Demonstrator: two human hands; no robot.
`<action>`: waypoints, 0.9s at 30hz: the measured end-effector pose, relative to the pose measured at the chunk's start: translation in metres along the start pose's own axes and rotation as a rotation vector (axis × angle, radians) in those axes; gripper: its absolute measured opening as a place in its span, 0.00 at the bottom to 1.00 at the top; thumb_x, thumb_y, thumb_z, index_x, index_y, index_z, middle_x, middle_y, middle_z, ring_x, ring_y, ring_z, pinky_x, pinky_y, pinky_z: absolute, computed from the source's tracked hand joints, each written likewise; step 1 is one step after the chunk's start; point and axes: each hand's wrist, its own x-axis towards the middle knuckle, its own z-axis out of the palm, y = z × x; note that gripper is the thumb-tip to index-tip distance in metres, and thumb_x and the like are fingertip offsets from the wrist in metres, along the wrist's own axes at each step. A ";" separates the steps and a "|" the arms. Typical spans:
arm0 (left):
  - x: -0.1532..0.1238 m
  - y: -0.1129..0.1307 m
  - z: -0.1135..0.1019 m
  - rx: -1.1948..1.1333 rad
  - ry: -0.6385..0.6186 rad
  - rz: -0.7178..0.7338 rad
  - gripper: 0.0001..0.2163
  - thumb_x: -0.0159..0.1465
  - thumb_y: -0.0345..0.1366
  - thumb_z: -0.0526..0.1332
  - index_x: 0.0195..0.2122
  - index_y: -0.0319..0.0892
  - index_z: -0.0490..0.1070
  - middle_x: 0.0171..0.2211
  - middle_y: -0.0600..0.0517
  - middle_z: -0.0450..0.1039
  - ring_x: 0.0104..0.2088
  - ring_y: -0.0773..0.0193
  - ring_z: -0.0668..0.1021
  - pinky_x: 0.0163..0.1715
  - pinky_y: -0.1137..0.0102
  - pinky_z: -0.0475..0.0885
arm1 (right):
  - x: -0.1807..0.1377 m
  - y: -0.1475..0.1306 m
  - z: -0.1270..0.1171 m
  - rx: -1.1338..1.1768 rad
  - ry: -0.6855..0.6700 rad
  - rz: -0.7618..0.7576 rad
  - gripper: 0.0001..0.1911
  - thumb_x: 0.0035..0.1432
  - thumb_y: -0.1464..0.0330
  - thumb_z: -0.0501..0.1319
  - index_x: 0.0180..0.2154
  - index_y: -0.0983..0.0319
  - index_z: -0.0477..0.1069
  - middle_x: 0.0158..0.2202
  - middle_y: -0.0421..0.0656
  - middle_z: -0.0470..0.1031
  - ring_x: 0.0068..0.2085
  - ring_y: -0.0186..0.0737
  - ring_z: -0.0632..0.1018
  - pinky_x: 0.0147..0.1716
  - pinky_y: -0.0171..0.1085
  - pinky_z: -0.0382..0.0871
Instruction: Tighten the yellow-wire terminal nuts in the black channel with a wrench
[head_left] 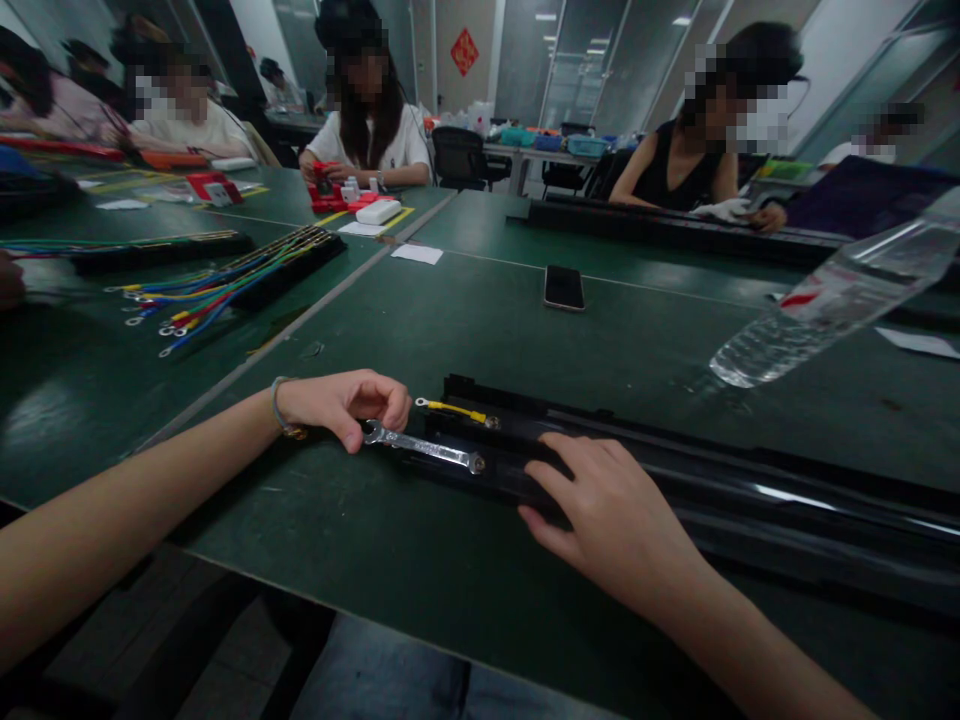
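Observation:
A long black rail (750,490) lies across the green table (420,330) in front of me. My left hand (341,403) is curled at the rail's left end, thumb and fingers pinched on the end of a small silver wrench (424,447) that rests along the rail. Just behind the wrench a short yellow wire (457,410) with metal ring ends lies on the rail. My right hand (607,510) rests flat on the rail to the right of the wrench, fingers spread, holding nothing.
A phone (563,287) lies face up mid-table. A clear plastic water bottle (832,295) stands tilted at the right. A bundle of coloured wires (202,290) on another black rail sits at the left. Several people are seated at the far side.

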 end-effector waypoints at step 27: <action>-0.001 0.004 0.000 0.145 -0.003 -0.040 0.18 0.48 0.50 0.65 0.26 0.39 0.69 0.26 0.50 0.68 0.31 0.61 0.70 0.33 0.70 0.67 | -0.001 0.001 0.001 -0.019 0.023 -0.016 0.13 0.52 0.63 0.56 0.36 0.63 0.71 0.45 0.53 0.69 0.42 0.47 0.70 0.38 0.44 0.61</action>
